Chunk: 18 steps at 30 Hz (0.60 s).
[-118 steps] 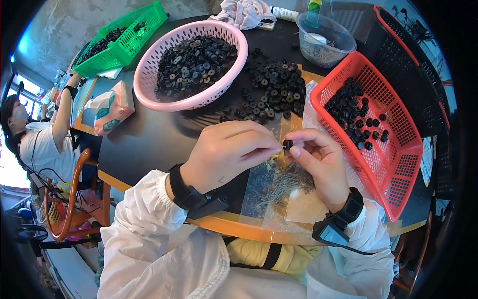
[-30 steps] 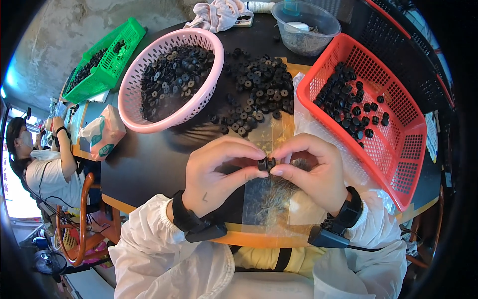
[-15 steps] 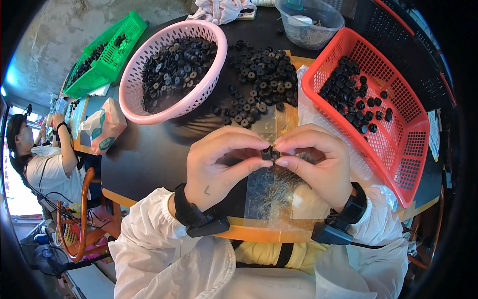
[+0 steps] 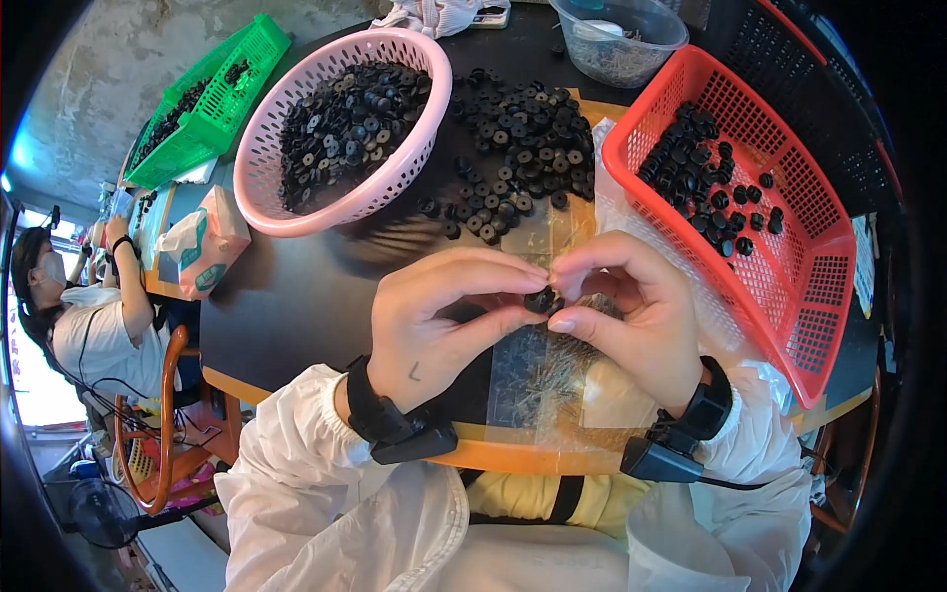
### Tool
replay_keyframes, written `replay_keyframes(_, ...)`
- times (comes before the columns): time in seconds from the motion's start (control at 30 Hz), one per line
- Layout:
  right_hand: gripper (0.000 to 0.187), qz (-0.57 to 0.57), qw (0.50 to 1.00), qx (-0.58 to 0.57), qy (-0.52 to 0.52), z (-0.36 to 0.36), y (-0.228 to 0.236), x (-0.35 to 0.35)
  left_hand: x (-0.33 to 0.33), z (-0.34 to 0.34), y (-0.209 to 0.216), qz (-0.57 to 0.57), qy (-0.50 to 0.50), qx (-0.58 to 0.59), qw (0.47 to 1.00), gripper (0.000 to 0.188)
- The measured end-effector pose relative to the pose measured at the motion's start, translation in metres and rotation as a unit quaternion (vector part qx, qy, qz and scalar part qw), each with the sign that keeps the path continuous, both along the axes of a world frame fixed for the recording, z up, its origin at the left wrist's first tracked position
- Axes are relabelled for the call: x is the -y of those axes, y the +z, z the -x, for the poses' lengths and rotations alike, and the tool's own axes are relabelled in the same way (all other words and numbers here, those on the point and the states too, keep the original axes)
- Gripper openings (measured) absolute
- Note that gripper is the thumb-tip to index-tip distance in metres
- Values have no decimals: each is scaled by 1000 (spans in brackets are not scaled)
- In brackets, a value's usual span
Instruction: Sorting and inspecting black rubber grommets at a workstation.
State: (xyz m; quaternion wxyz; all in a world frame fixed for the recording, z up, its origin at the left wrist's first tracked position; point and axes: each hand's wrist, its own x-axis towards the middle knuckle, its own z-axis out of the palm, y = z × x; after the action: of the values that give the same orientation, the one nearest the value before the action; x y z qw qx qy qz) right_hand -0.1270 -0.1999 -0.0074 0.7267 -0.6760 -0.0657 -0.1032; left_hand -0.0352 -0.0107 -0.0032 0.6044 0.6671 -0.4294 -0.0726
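Note:
My left hand (image 4: 439, 321) and my right hand (image 4: 621, 306) meet fingertip to fingertip over the table's near edge, both pinching one small black ring-shaped part (image 4: 542, 299). Beneath them lies a clear plastic bag (image 4: 538, 380) holding thin metal pins. A loose pile of black rings (image 4: 518, 133) is spread on the dark table (image 4: 286, 296) just beyond my hands. Each wrist wears a black band.
A pink round basket (image 4: 345, 123) full of black rings sits back left, a red mesh basket (image 4: 750, 207) with some rings at right, a green basket (image 4: 202, 99) far left. A clear bowl (image 4: 617, 39) stands at the back. A tissue pack (image 4: 202, 242) lies left; another person (image 4: 84, 316) sits there.
My right hand earlier held the ring apart from the left; the hands have since closed together on it and stayed joined, with only small finger shifts.

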Motion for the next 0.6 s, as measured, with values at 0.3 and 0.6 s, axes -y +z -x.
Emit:
replay_keyframes(0.3,61,-107,988,-83,72,-3,4,0,2,3,3,-5,11,44,999,35)
replay_keyframes(0.6,63,-111,985,-84,100,-1,3,2,-3,-8,-2,-32,-22,115,993,36)
